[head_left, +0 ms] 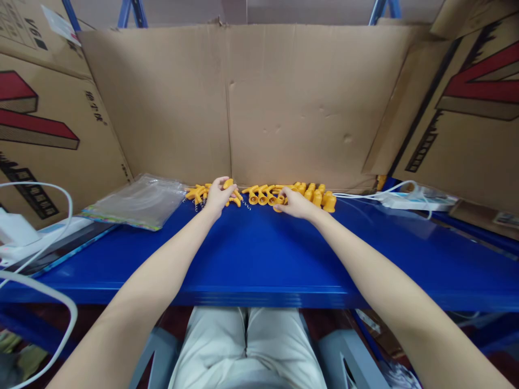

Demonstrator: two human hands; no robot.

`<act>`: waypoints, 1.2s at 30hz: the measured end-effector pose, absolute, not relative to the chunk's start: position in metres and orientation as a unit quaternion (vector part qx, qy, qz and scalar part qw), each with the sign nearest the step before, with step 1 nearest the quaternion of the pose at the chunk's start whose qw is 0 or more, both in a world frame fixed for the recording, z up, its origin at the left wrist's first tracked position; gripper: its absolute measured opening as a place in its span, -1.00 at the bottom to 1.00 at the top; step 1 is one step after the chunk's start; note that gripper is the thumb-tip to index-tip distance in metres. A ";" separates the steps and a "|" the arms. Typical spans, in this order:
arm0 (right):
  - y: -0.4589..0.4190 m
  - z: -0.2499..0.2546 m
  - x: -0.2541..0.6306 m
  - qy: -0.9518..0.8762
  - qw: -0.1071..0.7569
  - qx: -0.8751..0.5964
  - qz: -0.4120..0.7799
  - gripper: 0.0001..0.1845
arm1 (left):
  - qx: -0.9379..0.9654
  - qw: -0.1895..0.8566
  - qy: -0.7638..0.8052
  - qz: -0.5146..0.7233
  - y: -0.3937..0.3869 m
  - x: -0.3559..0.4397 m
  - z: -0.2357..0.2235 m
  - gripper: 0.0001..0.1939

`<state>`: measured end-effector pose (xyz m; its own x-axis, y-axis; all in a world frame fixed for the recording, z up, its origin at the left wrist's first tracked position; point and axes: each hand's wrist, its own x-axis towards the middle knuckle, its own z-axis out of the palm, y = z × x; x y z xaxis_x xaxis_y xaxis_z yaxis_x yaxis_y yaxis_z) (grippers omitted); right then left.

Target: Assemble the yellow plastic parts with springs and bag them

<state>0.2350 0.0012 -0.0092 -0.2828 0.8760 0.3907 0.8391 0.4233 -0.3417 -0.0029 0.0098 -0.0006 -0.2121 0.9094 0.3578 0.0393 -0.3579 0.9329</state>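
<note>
My left hand (218,198) pinches a yellow plastic piece (229,183) at the back of the blue table. Left of it lies a pile of branched yellow pieces (196,193) with small metal springs (196,206) sticking out below. A loose spring (246,205) is just to its right. Several yellow pieces with round hollow ends (263,199) stand in a row between my hands. My right hand (295,203) has its fingers closed on a yellow hollow-ended piece (280,207) at the row's right end. Behind that hand are several yellow cup-shaped caps (330,202).
A cardboard sheet (300,102) walls off the back of the blue table (259,248). Clear plastic bags (138,202) lie at left. White power strips with cables are at left (40,237) and right (417,201). Printed cardboard boxes flank both sides (52,129).
</note>
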 end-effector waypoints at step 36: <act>-0.003 -0.010 0.231 -0.863 0.286 -0.413 -0.054 -0.67 | 0.706 0.412 0.497 0.291 -0.007 0.002 -0.005 -0.50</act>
<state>0.2305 -0.0032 -0.0101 -0.4958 0.6814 0.5384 0.7435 0.6535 -0.1423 0.0024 -0.0074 -0.0048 0.3363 0.9418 0.0012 0.4615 -0.1659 0.8715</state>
